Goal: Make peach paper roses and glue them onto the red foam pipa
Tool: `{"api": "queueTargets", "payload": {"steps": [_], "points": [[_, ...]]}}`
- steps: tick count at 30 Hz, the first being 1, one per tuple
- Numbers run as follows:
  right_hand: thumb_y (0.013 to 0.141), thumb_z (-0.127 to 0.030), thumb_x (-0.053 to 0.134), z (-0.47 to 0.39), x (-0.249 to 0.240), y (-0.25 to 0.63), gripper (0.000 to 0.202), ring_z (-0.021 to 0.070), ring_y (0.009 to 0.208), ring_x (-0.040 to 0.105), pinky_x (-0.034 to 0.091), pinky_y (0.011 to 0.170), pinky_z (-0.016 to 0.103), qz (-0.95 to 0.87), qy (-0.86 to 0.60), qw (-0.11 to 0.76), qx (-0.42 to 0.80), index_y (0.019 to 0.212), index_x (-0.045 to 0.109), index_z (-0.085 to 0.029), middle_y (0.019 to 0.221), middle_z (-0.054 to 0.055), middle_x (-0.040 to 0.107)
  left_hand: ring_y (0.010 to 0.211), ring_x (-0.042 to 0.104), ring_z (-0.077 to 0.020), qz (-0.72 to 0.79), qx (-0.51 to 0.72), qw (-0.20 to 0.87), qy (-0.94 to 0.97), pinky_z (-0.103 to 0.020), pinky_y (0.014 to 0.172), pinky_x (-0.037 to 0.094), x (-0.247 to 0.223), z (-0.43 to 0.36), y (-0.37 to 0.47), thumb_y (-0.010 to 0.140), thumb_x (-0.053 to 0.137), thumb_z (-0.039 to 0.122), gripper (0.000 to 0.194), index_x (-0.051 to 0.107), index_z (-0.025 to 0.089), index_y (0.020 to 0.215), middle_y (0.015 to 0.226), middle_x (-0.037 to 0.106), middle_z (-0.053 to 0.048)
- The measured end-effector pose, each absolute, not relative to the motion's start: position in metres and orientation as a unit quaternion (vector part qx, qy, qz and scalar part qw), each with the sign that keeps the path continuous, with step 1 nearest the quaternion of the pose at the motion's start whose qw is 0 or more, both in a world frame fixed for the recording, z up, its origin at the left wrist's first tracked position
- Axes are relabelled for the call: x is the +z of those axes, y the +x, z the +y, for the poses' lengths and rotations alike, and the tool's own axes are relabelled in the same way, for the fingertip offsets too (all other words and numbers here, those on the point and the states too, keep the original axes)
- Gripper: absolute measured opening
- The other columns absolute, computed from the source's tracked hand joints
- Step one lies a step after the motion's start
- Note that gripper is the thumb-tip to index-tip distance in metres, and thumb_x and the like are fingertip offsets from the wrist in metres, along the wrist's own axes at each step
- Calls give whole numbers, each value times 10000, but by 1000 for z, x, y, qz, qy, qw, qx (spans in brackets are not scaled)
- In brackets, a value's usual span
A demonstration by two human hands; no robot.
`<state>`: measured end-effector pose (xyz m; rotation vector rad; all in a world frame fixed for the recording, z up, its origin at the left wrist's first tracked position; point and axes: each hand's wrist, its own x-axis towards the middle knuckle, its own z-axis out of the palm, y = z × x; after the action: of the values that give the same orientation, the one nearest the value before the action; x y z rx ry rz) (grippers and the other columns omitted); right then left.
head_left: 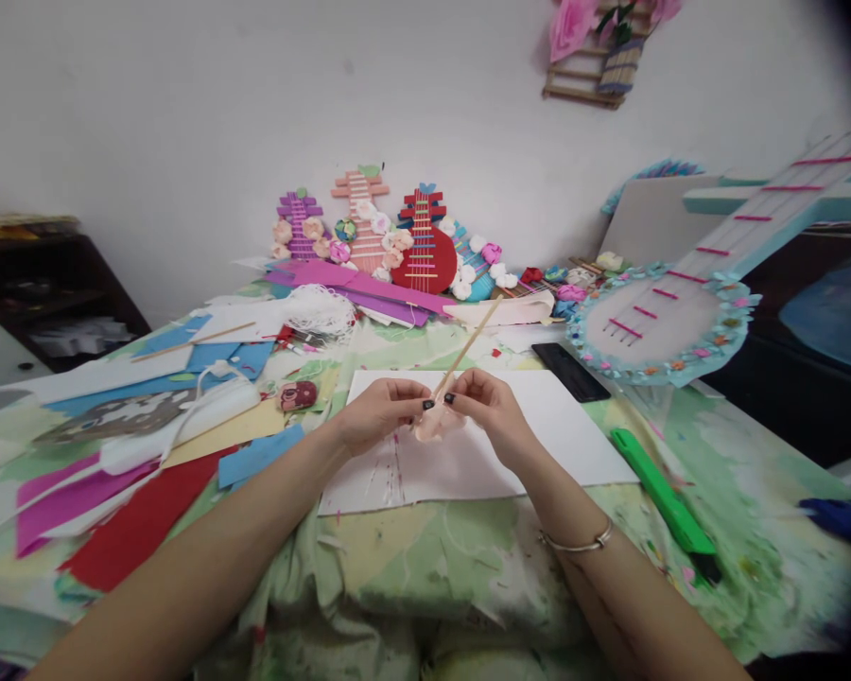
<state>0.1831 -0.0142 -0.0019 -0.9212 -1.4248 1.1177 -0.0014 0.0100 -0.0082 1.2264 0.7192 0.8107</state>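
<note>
"Peach petal-like piece (441,423): where held?"

"Over white sheet (553,435), by wooden stick (475,336); pinched in fingertips of left hand (375,416) and right hand (500,421). Shaping seemingly being done; light pressure probably needed next."

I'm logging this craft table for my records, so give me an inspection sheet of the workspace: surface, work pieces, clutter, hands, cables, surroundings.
Surface: green patterned cloth, creased at the front; white sheet on it, with coloured marks.
Work pieces: pale pink piece at the lower end of a thin slanted stick.
Clutter: red sheet and other coloured sheets at left; white string; green tool at right.
Hands: left and right both pinch the pale pink piece.
Cables: nothing seen.
Surroundings: pale wall; dark shelf at left.
</note>
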Motion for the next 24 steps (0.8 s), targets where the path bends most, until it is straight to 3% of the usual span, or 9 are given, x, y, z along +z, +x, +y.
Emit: {"api": "queueTargets", "payload": {"steps": [4, 9, 16, 24], "points": [[663, -236, 634, -15, -2, 182, 111, 110, 613, 506, 379, 593, 246, -619, -396, 503, 456, 693, 561, -158, 663, -9, 568, 576, 528, -83, 334, 368, 661, 563, -211, 558, 366, -8, 9, -2, 628, 801, 298, 282, 664, 105, 783, 658, 617, -11], [689, -289, 643, -16, -1, 184, 144, 138, 681, 556, 418, 630, 259, -663, -422, 469, 403, 743, 614, -158, 722, 15, 616, 582, 533, -88, 338, 378, 634, 584, -213, 562, 365, -9, 10, -2, 632, 796, 305, 268, 657, 112, 755, 655, 618, -8], [660, -170, 553, -13, -5, 186, 144, 150, 716, 604, 454, 675, 267, -686, -429, 461, 364, 763, 654, -170, 741, 19, 661, 578, 525, -97, 356, 373, 621, 591, -216, 553, 348, -9, 11, -2, 638, 784, 335, 300, 669, 112, 803, 675, 627, -18], [647, -146, 541, -9, -11, 187, 181, 150, 705, 608, 475, 717, 298, -686, -439, 459, 355, 776, 666, -161, 750, 27, 678, 635, 542, -104, 325, 369, 643, 587, -218, 607, 364, -8, 8, 1, 653, 780, 371, 346, 642, 109, 833, 738, 637, -25]]}}
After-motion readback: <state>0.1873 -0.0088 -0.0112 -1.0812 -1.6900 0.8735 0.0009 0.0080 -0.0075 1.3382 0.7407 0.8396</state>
